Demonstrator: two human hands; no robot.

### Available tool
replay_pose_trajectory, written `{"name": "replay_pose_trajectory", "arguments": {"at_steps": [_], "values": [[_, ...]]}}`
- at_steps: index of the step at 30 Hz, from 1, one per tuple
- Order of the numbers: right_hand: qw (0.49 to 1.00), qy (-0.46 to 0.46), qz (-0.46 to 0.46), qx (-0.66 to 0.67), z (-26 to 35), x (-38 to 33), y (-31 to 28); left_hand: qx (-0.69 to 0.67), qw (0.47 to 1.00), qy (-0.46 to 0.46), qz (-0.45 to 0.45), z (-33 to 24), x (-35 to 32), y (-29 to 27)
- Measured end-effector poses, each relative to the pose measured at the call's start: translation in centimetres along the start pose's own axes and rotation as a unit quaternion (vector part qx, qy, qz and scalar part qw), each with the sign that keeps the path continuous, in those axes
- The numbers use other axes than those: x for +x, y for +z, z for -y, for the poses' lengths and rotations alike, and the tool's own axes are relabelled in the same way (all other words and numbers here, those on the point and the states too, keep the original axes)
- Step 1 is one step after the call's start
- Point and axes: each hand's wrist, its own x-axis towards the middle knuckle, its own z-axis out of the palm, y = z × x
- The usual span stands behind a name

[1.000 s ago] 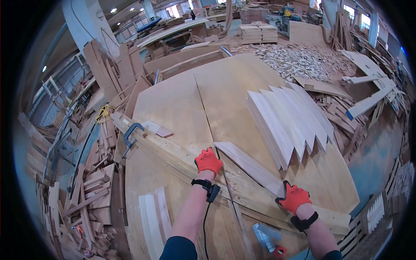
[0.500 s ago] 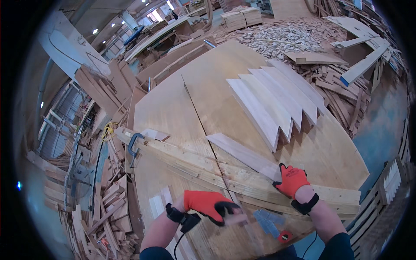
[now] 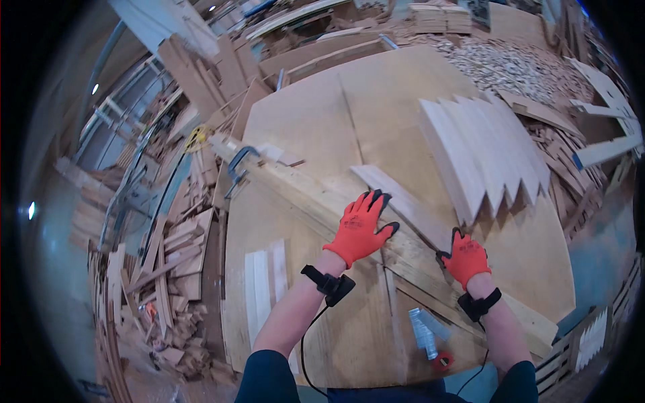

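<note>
A pale wooden board (image 3: 407,204) with an angled far end lies slantwise on the plywood table (image 3: 302,127), along a long wooden beam (image 3: 316,198). My right hand (image 3: 465,260), in a red glove with dark fingertips, grips the near end of that board. My left hand (image 3: 357,228), gloved alike, is over the beam with its fingers spread; nothing is held in it. Its fingertips come close to the board's edge, though I cannot tell if they touch. A blue clamp (image 3: 240,161) sits at the beam's far left end.
Several pale boards with pointed ends (image 3: 487,158) lie side by side at the right. More strips (image 3: 265,282) lie at the left. Clear plastic pieces (image 3: 424,332) and a red round item (image 3: 443,361) are near the front edge. Scrap wood (image 3: 178,269) is heaped left of the table.
My left hand has moved away from the front of the table, up to the beam and board, and its fingers have spread. My right hand stays at the board's near end. The view has shifted.
</note>
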Motion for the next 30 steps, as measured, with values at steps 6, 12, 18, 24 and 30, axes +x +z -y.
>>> {"name": "replay_pose_trajectory", "arguments": {"at_steps": [6, 12, 18, 24, 30], "values": [[0.998, -0.052, -0.02, 0.014, 5.7, 6.9, 0.6, 0.068, 0.985, -0.159, 0.003, 11.8, -5.5, 1.1], [0.994, -0.106, -0.006, 0.008, 9.3, 11.8, 1.2, 0.076, 0.976, -0.204, -0.005, 16.6, -4.6, 1.2], [0.972, -0.213, -0.041, 0.087, 10.0, 15.4, 3.6, 0.097, 0.971, -0.216, -0.01, 18.3, -2.8, 3.6], [0.975, -0.189, -0.011, 0.116, 12.7, 16.1, 1.6, 0.113, 0.972, -0.206, -0.009, 17.9, -2.3, 4.1], [0.97, -0.114, -0.01, 0.214, 10.6, 14.8, 1.8, 0.128, 0.983, -0.131, 0.024, 17.8, -2.0, 3.5]]}}
